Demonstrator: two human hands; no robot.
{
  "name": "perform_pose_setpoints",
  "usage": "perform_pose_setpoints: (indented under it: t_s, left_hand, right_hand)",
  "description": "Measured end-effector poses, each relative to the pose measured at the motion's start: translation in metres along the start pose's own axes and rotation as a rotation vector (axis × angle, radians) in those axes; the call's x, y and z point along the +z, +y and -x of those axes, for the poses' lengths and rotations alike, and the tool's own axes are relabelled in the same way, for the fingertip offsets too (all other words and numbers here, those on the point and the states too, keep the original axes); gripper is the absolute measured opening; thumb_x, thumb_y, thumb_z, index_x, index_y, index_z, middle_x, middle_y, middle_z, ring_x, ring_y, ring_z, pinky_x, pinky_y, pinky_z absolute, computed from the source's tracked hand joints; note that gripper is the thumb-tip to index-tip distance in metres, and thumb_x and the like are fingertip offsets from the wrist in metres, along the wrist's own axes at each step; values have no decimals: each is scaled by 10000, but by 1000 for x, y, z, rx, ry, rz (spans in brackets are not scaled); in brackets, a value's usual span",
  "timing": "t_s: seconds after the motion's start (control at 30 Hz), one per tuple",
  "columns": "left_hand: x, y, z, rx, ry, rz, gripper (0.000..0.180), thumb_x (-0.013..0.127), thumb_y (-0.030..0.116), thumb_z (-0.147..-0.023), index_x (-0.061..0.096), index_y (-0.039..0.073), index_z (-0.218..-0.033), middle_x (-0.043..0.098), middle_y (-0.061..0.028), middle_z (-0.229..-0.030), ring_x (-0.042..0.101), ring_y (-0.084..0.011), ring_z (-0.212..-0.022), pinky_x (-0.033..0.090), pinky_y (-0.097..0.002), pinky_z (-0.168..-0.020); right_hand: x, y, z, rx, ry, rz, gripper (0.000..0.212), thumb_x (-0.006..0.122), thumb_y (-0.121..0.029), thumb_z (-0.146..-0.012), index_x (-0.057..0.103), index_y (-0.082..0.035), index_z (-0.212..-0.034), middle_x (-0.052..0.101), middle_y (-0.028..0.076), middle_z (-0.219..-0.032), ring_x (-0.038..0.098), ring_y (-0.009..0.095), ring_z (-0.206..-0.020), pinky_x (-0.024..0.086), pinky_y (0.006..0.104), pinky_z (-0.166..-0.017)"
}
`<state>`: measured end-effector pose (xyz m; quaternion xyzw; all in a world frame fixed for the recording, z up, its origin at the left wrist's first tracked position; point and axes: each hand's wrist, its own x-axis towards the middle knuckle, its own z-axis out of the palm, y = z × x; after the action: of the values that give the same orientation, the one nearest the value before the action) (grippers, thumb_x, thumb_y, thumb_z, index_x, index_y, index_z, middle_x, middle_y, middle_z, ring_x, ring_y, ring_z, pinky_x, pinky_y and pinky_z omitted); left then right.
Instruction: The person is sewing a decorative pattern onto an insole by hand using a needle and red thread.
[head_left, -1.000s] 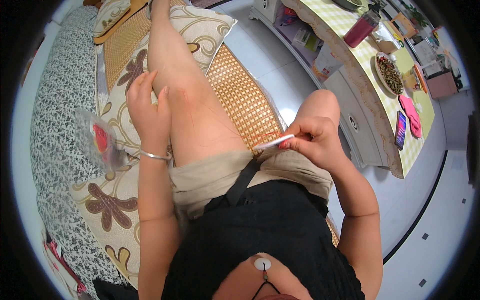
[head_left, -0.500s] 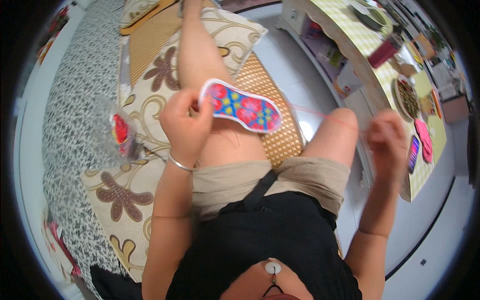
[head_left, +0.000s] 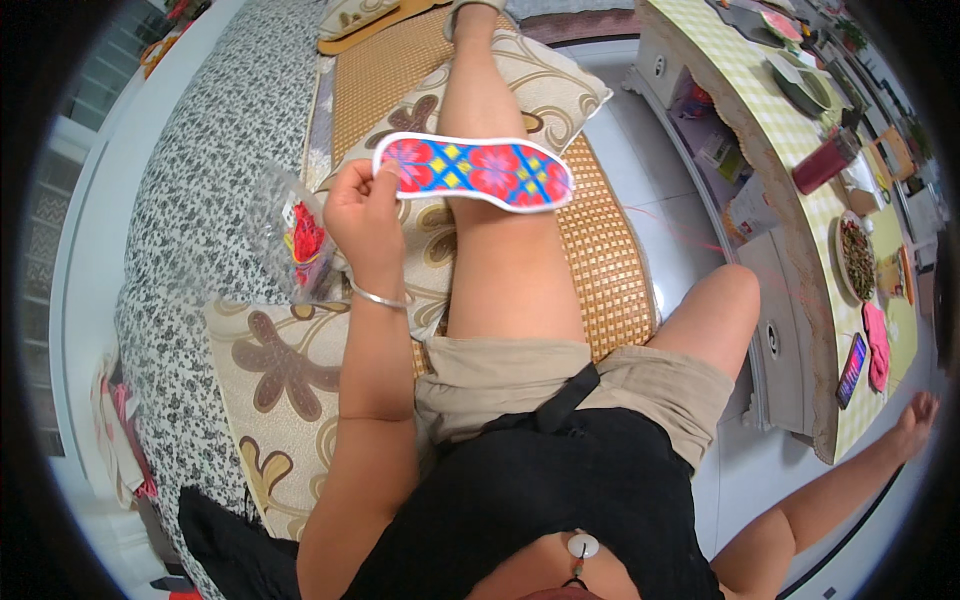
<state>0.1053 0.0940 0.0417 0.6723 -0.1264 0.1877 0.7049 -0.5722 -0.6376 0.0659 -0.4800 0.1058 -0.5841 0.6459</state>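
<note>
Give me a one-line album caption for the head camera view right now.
Left hand holding a flowered insole over the left leg, right hand stretched far out to the side.

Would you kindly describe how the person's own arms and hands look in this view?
Both arms are sleeveless below the black top. The left hand is ungloved, with a slim, smooth silver bangle around its wrist. The right hand is ungloved too, and no bracelet shows there.
</note>
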Motion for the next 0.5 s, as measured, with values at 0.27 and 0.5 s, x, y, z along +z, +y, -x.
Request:
perform_pose_setpoints:
  t_s: [0.27,0.5]
  left_hand:
    - [57,37,93,-411,-391,450,102,555,11,-869,506,-21,-953,613,-98,-762,531,-101,-496,441,-200,-416]
    - [68,40,132,-554,-572,526,131,505,6,-899,417,-21,-992,601,-142,-894,613,-152,-665,532,-262,-592]
  right_hand:
    - [465,193,221,172,-144,191,185,580,-50,-854,607,-12,-1033,606,56,-923,524,86,-721,410,203,-582]
    - [572,231,304,213,-701,564,190,702,-74,-744,645,-18,-916,580,52,-712,541,99,-587,419,230,-520]
